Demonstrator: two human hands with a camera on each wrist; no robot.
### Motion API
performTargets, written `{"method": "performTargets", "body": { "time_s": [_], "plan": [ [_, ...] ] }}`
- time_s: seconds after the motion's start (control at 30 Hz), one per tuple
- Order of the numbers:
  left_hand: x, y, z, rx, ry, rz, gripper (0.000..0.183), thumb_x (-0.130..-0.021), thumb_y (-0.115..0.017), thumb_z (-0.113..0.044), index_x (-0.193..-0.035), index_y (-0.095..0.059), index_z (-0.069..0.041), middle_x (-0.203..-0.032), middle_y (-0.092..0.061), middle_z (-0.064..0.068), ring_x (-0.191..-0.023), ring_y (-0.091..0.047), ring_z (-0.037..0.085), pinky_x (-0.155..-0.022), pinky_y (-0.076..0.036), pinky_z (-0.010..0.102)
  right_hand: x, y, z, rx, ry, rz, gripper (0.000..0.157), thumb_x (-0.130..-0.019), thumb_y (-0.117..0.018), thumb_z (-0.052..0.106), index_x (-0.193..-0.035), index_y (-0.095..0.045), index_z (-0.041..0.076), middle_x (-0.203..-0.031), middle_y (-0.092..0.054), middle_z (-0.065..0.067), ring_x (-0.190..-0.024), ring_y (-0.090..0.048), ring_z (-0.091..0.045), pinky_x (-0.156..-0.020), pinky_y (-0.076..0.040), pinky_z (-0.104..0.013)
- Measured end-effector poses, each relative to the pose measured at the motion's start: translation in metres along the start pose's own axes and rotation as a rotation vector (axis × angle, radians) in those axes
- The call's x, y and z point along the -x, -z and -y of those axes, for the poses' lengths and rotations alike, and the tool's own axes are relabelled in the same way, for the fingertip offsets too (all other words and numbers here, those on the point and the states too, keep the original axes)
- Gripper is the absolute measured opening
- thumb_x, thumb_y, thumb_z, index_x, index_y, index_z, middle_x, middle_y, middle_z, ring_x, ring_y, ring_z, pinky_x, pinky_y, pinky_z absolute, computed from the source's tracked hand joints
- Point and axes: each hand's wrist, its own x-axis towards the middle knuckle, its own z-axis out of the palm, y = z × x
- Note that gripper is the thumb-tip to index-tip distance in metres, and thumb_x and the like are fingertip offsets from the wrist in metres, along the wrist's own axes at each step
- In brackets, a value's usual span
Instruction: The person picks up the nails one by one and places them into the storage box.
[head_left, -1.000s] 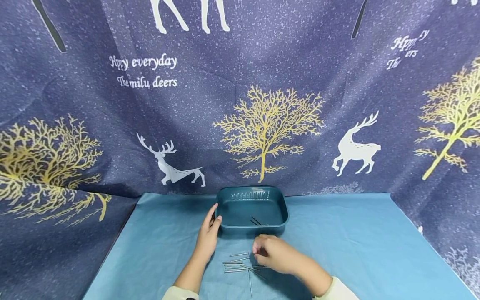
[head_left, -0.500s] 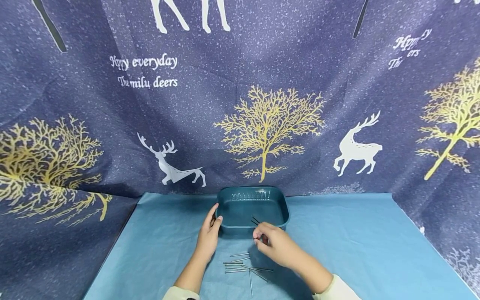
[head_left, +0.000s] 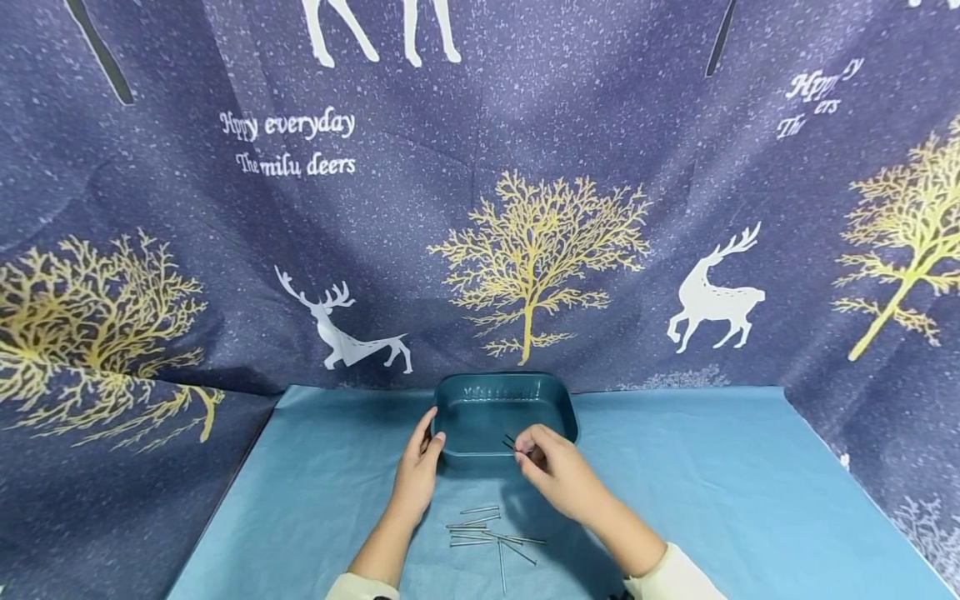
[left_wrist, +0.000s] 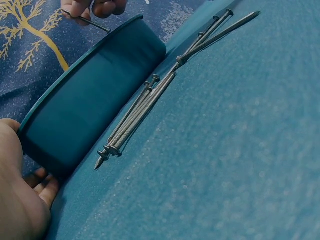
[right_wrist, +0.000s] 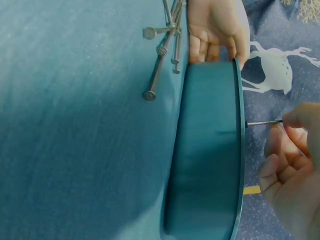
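A dark teal rectangular tray (head_left: 480, 455) stands at the back of the table. My left hand (head_left: 415, 471) holds its left near corner, thumb at the rim and fingers against the outside. Between thumb and fingertips my right hand (head_left: 564, 483) pinches a nail (right_wrist: 262, 123), which both wrist views show at rim height, pointing across the tray. In the head view, dark nails (head_left: 508, 442) show inside the tray beside the right fingertips, partly hidden by them. Several loose steel nails (left_wrist: 142, 112) lie crossed in a pile on the cloth in front of the tray.
A light blue cloth (head_left: 675, 492) covers the table. Directly behind the tray hangs a dark blue curtain (head_left: 600, 333) printed with trees and deer; it also runs down both sides.
My right hand has moved from beside the nail pile up and away from me to the tray's near rim, bringing a nail along. My left hand stays on the tray.
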Motion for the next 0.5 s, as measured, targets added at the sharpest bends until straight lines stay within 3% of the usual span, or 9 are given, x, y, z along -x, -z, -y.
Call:
{"method": "performTargets", "body": {
  "time_s": [0.13,0.33,0.5],
  "plan": [
    [0.0,0.0,0.001,0.0,0.002,0.001,0.05,-0.108,-0.048,-0.032,-0.156,-0.035,-0.039,-0.17,-0.018,0.01,-0.155,-0.022,0.04,-0.119,-0.029,0.064,-0.002,0.003,0.0,-0.015,-0.035,-0.034,0.005,-0.1,-0.064,0.014,-0.097,-0.06,0.016,-0.087,-0.054,0.012,-0.066,-0.045,0.001,-0.058,-0.045,-0.018],
    [0.0,0.0,0.0,0.009,0.004,0.008,0.05,-0.108,-0.048,-0.032,-0.156,-0.035,-0.04,-0.17,-0.017,0.01,-0.155,-0.021,0.04,-0.119,-0.028,0.065,-0.007,0.004,-0.006,-0.03,-0.03,-0.16,0.009,-0.095,-0.068,0.008,-0.097,-0.062,0.014,-0.083,-0.055,0.008,-0.069,-0.048,0.0,-0.059,-0.046,-0.018],
    [0.001,0.0,-0.003,0.006,0.006,0.007,0.05,-0.108,-0.048,-0.032,-0.157,-0.034,-0.039,-0.17,-0.018,0.009,-0.155,-0.022,0.04,-0.119,-0.028,0.065,-0.013,0.005,-0.009,-0.066,-0.103,-0.225,0.01,-0.096,-0.068,0.007,-0.098,-0.062,0.015,-0.085,-0.059,0.006,-0.072,-0.053,-0.001,-0.062,-0.05,-0.02]
  ]
}}
